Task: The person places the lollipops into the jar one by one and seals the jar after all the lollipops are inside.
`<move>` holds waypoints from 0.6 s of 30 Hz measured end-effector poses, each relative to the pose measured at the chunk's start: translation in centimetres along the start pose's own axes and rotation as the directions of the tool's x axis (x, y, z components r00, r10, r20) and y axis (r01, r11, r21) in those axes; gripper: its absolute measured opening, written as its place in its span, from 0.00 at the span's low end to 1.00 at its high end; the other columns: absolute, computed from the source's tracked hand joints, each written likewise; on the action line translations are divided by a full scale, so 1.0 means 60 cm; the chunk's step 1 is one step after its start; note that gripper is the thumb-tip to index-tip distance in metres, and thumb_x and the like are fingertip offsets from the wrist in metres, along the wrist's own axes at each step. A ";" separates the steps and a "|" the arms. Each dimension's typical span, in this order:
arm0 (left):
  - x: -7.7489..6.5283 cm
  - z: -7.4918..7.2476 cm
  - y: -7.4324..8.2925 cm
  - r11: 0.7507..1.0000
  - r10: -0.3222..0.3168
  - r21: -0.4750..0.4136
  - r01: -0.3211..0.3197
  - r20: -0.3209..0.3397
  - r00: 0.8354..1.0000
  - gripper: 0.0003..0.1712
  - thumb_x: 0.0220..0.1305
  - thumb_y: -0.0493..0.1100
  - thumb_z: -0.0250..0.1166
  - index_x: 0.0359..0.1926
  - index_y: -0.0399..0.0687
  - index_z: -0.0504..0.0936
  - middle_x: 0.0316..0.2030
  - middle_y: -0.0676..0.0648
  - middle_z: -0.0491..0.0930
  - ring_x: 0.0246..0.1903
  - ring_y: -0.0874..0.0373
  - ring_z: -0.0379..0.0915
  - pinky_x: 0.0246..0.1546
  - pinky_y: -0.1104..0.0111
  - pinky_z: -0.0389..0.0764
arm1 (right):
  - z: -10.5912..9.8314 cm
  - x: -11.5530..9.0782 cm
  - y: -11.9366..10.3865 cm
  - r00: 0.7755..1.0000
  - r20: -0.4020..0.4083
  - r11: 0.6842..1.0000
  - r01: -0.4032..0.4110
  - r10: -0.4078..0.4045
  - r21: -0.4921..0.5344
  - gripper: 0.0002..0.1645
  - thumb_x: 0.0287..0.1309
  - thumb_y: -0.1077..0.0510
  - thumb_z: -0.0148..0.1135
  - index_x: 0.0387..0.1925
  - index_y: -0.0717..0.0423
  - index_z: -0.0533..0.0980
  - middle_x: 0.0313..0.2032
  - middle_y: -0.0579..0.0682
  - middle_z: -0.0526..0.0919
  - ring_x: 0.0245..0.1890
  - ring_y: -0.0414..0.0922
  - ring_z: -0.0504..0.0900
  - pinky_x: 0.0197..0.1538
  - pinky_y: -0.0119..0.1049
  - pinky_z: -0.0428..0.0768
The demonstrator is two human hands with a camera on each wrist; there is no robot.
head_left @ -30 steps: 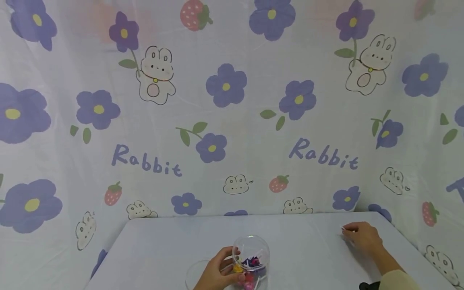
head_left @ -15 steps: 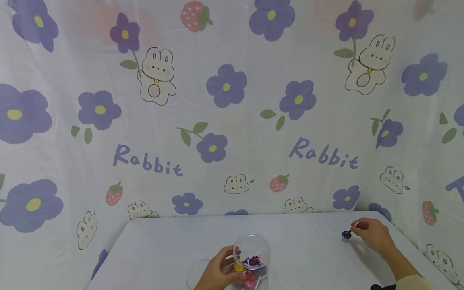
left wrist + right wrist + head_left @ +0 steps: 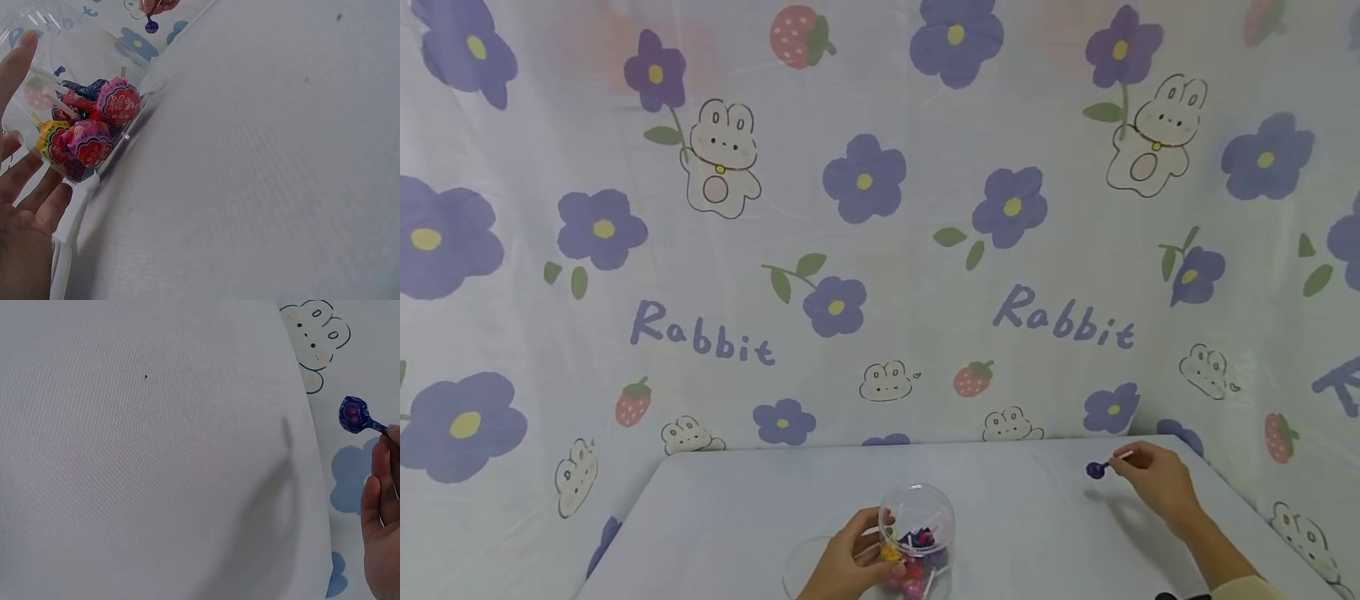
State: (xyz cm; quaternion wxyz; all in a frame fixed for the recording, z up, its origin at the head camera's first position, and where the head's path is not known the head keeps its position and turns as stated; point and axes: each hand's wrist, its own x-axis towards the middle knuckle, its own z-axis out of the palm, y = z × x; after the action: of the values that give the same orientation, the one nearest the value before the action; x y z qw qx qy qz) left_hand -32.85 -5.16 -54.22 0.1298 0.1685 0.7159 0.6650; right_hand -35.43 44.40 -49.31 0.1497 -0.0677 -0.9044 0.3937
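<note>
My right hand point(image 3: 1161, 483) pinches a purple-wrapped lollipop point(image 3: 1096, 471) by its white stick, over the right back part of the table. In the right wrist view the wrapped lollipop head point(image 3: 354, 415) points away from the fingertips. My left hand point(image 3: 852, 554) curls round the side of a clear, round plastic jar point(image 3: 917, 500) near the front middle. Inside the jar lie several lollipops point(image 3: 94, 140) in pink, yellow, red and dark blue wrappers, their white sticks at different angles. The jar's mouth is uncovered.
A clear round lid point(image 3: 801, 567) lies on the white table point(image 3: 737, 492), partly behind my left hand. A white curtain point(image 3: 925, 275) printed with flowers and rabbits hangs behind the table and along both sides.
The right hand first moved right, bringing the purple lollipop into sight, then swung it slightly left and up from the tabletop. The left hand stays at the jar.
</note>
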 end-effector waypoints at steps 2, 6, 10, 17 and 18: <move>0.000 0.001 -0.001 1.000 -0.002 -0.003 0.002 0.000 1.000 0.39 0.60 0.49 0.79 0.67 0.46 0.73 0.65 0.41 0.74 0.66 0.37 0.70 0.63 0.53 0.74 | 0.001 -0.002 -0.003 1.000 -0.014 1.000 0.013 -0.013 0.002 0.15 0.69 0.53 0.66 0.46 0.64 0.82 0.38 0.54 0.87 0.40 0.50 0.83 0.35 0.37 0.79; 0.002 0.004 -0.002 1.000 0.000 -0.015 0.000 0.008 1.000 0.38 0.59 0.48 0.79 0.67 0.47 0.74 0.65 0.42 0.74 0.66 0.38 0.70 0.63 0.54 0.75 | 0.003 -0.008 -0.010 0.998 -0.047 0.999 0.044 -0.045 -0.007 0.15 0.68 0.53 0.68 0.44 0.62 0.83 0.37 0.53 0.88 0.38 0.47 0.83 0.34 0.35 0.79; 0.002 0.004 -0.003 1.000 0.005 -0.026 -0.004 0.013 1.000 0.37 0.59 0.47 0.79 0.67 0.47 0.74 0.64 0.41 0.74 0.66 0.38 0.70 0.63 0.55 0.75 | 0.012 -0.011 -0.030 0.998 -0.035 0.998 0.061 -0.061 0.019 0.14 0.68 0.54 0.68 0.44 0.63 0.83 0.38 0.53 0.87 0.38 0.47 0.84 0.34 0.36 0.79; 0.001 0.002 -0.001 1.000 -0.024 0.010 0.024 -0.013 1.000 0.39 0.58 0.50 0.80 0.67 0.48 0.74 0.64 0.42 0.75 0.66 0.38 0.70 0.62 0.54 0.75 | 0.040 -0.013 -0.089 0.992 0.010 0.989 0.122 -0.124 0.081 0.13 0.68 0.55 0.68 0.44 0.62 0.83 0.40 0.54 0.87 0.41 0.51 0.84 0.39 0.37 0.81; 0.001 0.002 0.000 1.000 -0.027 0.013 0.028 -0.015 1.000 0.39 0.58 0.50 0.80 0.67 0.48 0.74 0.64 0.42 0.75 0.66 0.38 0.71 0.62 0.54 0.75 | 0.043 -0.014 -0.098 0.991 0.013 0.986 0.133 -0.135 0.097 0.12 0.68 0.55 0.69 0.44 0.62 0.83 0.40 0.54 0.87 0.41 0.51 0.84 0.39 0.37 0.82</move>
State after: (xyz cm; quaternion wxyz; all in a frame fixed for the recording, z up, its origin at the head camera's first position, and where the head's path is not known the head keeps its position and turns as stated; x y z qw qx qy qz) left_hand -32.86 -5.04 -54.24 0.1325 0.1547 0.7235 0.6596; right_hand -35.53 38.39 -46.86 0.1703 0.0044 -0.8885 0.4261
